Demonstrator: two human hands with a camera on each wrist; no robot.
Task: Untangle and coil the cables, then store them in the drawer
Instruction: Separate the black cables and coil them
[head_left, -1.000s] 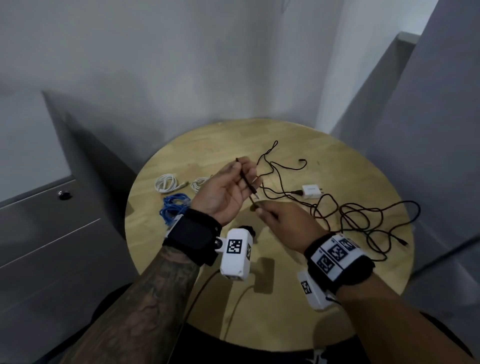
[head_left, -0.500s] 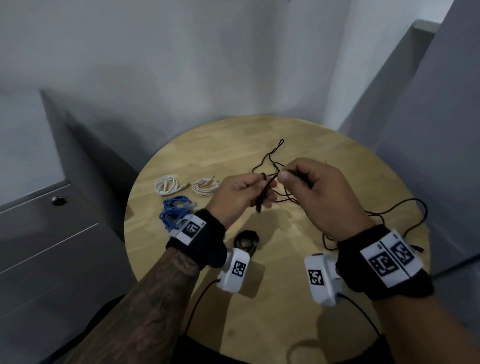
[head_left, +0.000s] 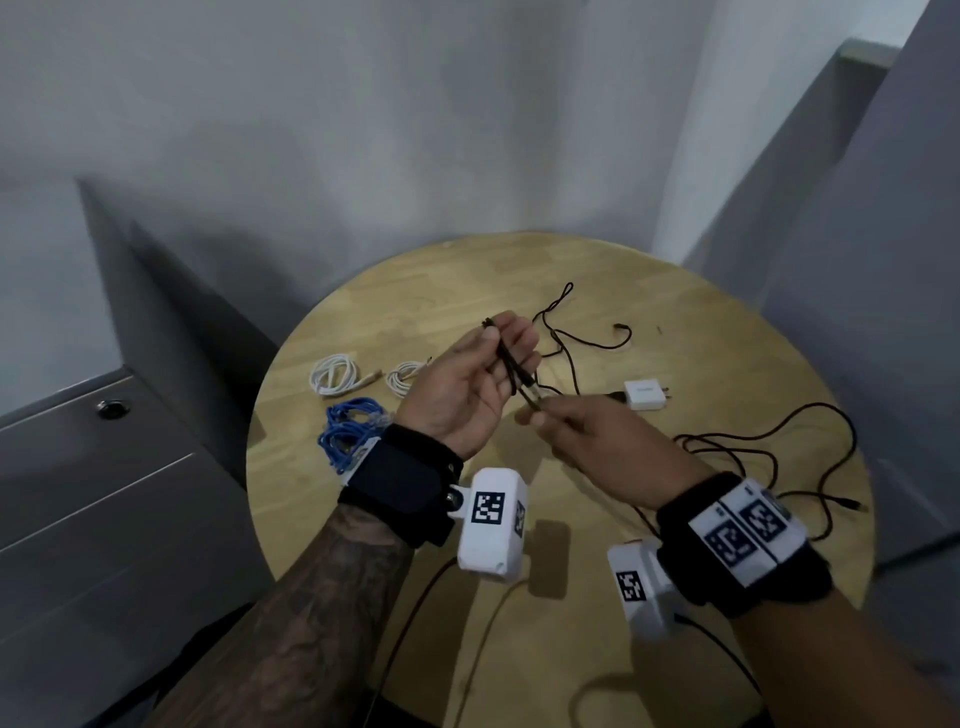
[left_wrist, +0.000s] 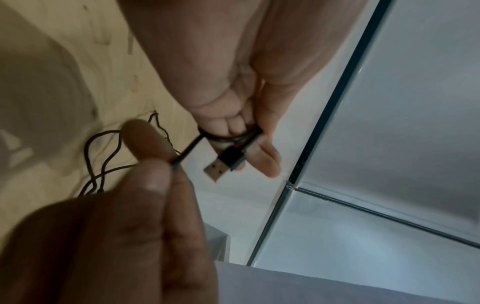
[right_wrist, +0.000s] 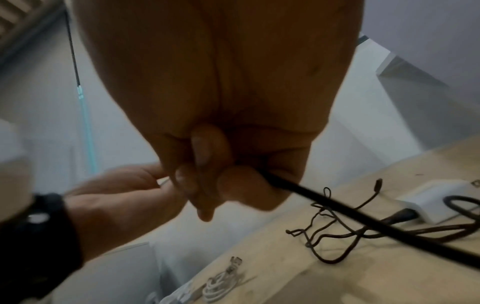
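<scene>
Black thin cable (head_left: 506, 358) looped in left hand (head_left: 467, 384), right hand (head_left: 597, 447) pinching.

I see a black strap (head_left: 400, 486) on my tattooed left forearm (head_left: 322, 603), each wrist carrying a white camera box (head_left: 491, 525) with black square-code markers; a thin black lead (head_left: 410, 623) trails from each.

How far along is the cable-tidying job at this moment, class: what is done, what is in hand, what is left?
Done: two white cables and a blue cable lie coiled on the table.
In hand: the left hand holds the first loops of a black cable; the right hand pinches it, feeding more.
Left: most of that cable sprawls loose; the drawer is closed, nothing stored.
</scene>
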